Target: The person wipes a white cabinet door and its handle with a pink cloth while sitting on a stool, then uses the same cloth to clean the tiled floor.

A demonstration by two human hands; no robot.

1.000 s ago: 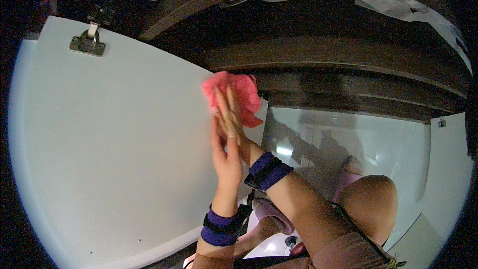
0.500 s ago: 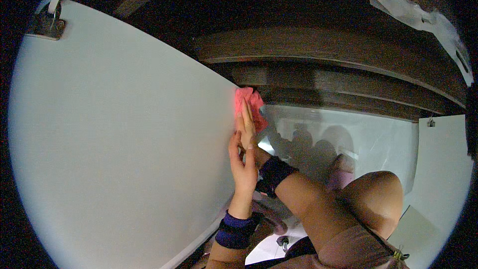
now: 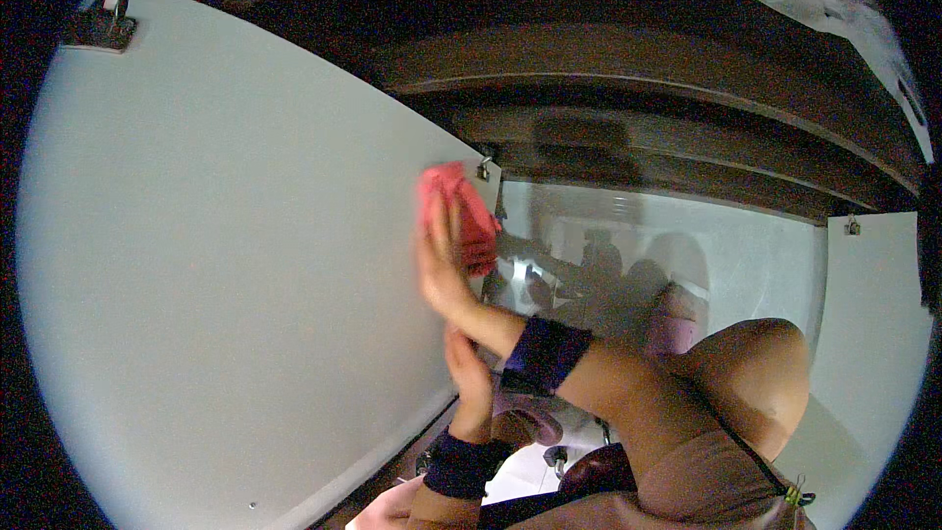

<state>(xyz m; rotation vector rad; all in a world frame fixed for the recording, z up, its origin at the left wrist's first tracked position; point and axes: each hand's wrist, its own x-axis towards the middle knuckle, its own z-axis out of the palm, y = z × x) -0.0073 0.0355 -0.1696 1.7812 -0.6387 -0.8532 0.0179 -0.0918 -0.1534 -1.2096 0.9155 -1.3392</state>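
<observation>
Cloth [image 3: 473, 236] pressed to door [image 3: 245, 236], near a hinge [image 3: 484, 170].
Right hand [image 3: 442, 273] is laid on it, fingers straight; left hand's [image 3: 471, 373] finger state cannot be told. Wiping seems under way; what remains cannot be judged.

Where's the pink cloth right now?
In the head view, the cloth is near the middle, under the right hand, at the right end of the big white panel, just below a small hinge.
</observation>
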